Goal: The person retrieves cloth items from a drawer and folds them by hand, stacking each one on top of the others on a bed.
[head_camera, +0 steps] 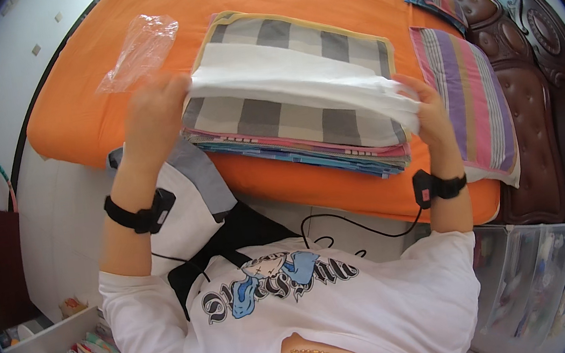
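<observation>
A white cloth [280, 73] is stretched between my two hands, above a stack of folded textiles. My left hand [155, 112], slightly blurred, grips its left end. At the other end, my right hand [424, 106] pinches the gathered fabric. Beneath the cloth lies a grey-and-cream checked textile [259, 116] with yellow edging, topping the pile. Pink and blue folded fabrics [311, 154] show in layers below it. Part of the checked top is hidden behind the white cloth.
An orange-sheeted bed [69, 118] carries the stack. A crumpled clear plastic bag [145, 45] lies beyond my left hand. Striped pillows [466, 101] rest against the brown tufted headboard [527, 141]. A black cable [362, 225] hangs from my right wrist device. Clear drawers [527, 273] stand at lower right.
</observation>
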Tool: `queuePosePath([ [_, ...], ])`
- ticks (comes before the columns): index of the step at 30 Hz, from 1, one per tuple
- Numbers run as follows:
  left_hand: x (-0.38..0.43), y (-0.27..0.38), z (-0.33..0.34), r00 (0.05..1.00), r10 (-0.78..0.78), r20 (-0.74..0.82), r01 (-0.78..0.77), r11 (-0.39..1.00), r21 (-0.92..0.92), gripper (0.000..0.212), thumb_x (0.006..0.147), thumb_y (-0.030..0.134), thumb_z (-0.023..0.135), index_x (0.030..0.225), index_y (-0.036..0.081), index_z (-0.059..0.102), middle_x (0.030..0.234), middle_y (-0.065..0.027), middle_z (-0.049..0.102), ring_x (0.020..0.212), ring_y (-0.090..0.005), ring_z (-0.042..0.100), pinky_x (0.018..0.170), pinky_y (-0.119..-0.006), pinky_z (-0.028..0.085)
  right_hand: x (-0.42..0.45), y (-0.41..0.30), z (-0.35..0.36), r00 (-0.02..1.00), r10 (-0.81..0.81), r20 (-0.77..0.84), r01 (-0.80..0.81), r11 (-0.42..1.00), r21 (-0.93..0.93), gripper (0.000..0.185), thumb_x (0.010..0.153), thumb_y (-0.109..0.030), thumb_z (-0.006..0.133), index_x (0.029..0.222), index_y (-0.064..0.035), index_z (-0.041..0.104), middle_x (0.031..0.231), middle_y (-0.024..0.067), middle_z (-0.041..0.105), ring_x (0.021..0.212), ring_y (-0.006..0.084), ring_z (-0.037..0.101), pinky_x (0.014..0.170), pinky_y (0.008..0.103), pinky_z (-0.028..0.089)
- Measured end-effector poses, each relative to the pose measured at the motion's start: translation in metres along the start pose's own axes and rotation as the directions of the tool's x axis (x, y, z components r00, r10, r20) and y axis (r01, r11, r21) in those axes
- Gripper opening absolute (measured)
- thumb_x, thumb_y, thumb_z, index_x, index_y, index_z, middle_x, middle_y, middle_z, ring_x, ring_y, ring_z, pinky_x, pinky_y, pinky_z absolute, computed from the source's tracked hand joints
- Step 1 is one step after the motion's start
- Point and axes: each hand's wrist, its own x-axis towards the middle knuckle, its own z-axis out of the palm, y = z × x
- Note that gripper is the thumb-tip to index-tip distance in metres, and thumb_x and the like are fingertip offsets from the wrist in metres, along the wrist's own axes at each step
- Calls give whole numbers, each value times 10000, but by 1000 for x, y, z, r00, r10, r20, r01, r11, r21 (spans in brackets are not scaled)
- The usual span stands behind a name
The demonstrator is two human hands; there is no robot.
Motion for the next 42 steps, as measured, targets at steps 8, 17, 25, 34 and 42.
queuePosePath([
  [8,105,-42,18,996,40,77,-46,995,85,70,811,60,556,877,82,546,891,-71,565,850,-297,576,682,-401,470,63,-36,-53,982,2,190,-28,990,137,405,824,71,529,1224,24,574,1026,94,667,744,111,631,581,209,494],
  [17,100,-13,-22,948,174,-267,-136,979,154,138,837,88,585,969,46,600,933,-94,620,926,-281,598,759,-354,492,54,-59,-41,947,-322,-13,322,947,4,404,841,37,548,1244,24,558,1137,97,626,931,143,617,786,250,493],
  [25,-40,-23,90,976,172,134,-174,985,-1,83,758,44,559,830,83,550,873,-82,540,918,-284,563,770,-378,479,53,106,-54,987,161,-11,-155,927,-343,448,805,-8,655,1238,55,556,1137,123,619,958,160,596,815,273,479],
  [34,-51,-30,83,948,9,317,21,996,-89,63,729,3,570,725,62,548,865,-87,556,922,-289,570,757,-393,486,28,80,-26,975,-134,180,221,437,-872,482,765,-19,641,1240,-4,561,1005,155,599,869,223,590,766,308,467],
  [42,-48,-22,64,953,-16,301,58,990,-131,290,775,24,562,1043,91,649,1152,-117,600,1083,-293,562,901,-369,469,-3,52,30,830,-476,290,289,-76,-954,382,827,-186,664,1182,-54,614,1314,181,501,1122,360,517,928,442,407],
])
